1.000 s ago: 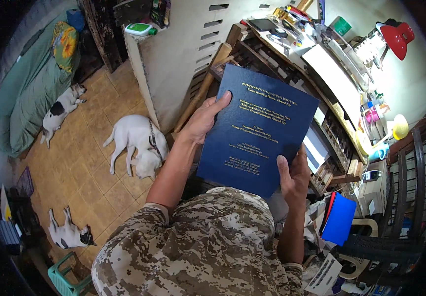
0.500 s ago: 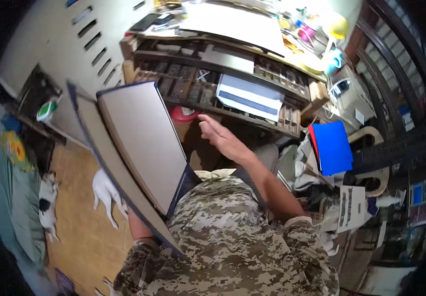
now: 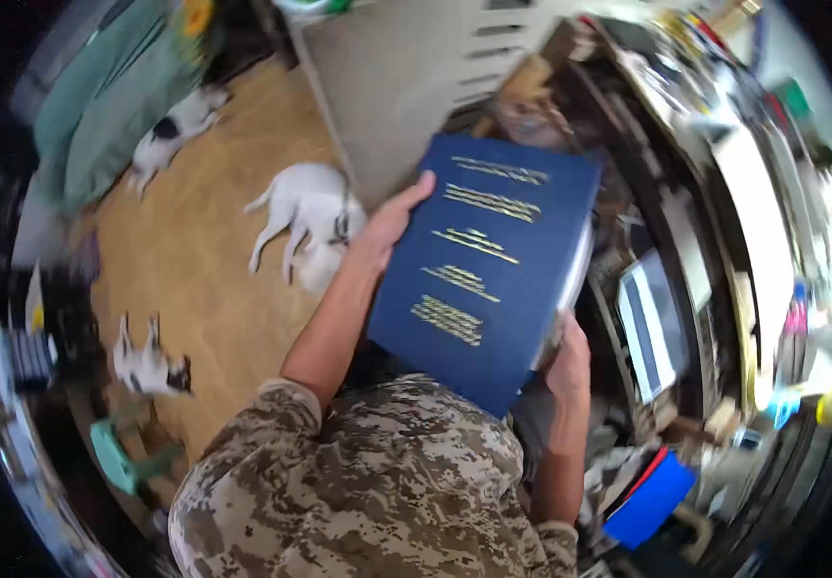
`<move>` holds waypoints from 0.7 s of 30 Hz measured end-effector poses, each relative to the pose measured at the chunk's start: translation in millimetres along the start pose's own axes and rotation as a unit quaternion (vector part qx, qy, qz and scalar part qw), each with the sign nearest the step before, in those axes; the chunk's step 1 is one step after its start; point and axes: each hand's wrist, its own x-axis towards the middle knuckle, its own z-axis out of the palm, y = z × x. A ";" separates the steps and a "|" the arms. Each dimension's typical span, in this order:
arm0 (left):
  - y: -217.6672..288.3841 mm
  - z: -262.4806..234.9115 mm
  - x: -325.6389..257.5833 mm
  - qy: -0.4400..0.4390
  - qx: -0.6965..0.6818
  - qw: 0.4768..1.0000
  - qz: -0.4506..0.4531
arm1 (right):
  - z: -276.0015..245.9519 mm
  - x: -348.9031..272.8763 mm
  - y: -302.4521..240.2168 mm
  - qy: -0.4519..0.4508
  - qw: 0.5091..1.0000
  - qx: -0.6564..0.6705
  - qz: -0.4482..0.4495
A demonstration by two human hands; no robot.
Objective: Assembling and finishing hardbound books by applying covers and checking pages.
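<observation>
One left grip [image 3: 389, 236]: closed on blue hardbound book [image 3: 474, 289]
Right grip [image 3: 568, 358]: at page edges [image 3: 579, 258], closure unclear
Cover [image 3: 522, 241]: standing open moments ago, now down, hiding pages

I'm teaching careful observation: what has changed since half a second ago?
The book, then open, is now closed or nearly so, blue cover up. The right hand, then off it, is back at its right edge. The blue folder stays on the right.
</observation>
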 end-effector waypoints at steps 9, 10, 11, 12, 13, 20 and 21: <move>-14.7 -41.4 30.4 0.064 0.077 0.994 0.043 | -1.5 64.9 -40.6 0.008 0.983 -0.152 0.102; -14.1 -39.5 34.2 0.067 0.079 0.994 0.039 | 11.6 67.3 -49.0 0.050 0.966 -0.220 0.122; -10.6 -36.8 37.2 0.078 0.102 0.991 0.045 | 25.1 67.9 -54.9 0.062 0.965 -0.232 0.108; -6.7 -34.2 40.1 0.089 0.126 0.987 0.050 | 35.4 68.8 -60.4 0.073 0.963 -0.244 0.092; -3.8 -34.0 45.0 0.105 0.123 0.985 0.065 | 37.3 70.4 -65.4 0.052 0.963 -0.247 0.094; -0.7 -15.6 23.5 0.138 0.259 0.951 0.094 | 46.8 53.3 -84.9 0.068 0.917 -0.391 -0.025; -2.7 -14.8 22.5 0.139 0.260 0.951 0.097 | 47.4 51.7 -89.1 0.065 0.918 -0.390 -0.027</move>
